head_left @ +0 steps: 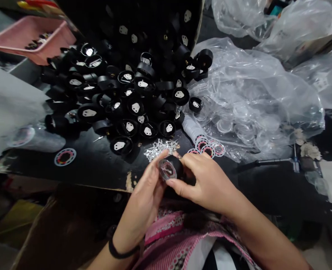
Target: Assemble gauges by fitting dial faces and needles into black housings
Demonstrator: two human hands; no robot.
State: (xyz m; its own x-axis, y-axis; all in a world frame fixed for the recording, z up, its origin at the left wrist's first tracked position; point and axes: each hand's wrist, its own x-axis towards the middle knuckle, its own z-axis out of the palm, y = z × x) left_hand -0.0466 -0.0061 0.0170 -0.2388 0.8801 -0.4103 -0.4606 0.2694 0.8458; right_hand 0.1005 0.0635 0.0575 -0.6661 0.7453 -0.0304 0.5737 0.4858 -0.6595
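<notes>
Both hands hold one black round part with a clear cover [170,167] just above the table's near edge. My left hand [146,197] grips it from the left with thumb and fingertips. My right hand [205,180] wraps it from the right, thumb pressed under the clear face. A black band circles my left wrist. Directly beyond the hands lies a small heap of silver metal pins [160,145] and a few red-and-white ring discs [208,149].
A large pile of black round housings [126,93] with white inserts spills from a dark box at the back. Clear plastic bags holding transparent rings [247,105] lie on the right. A pink tray [28,37] sits far left. One ring disc [65,156] lies apart at left.
</notes>
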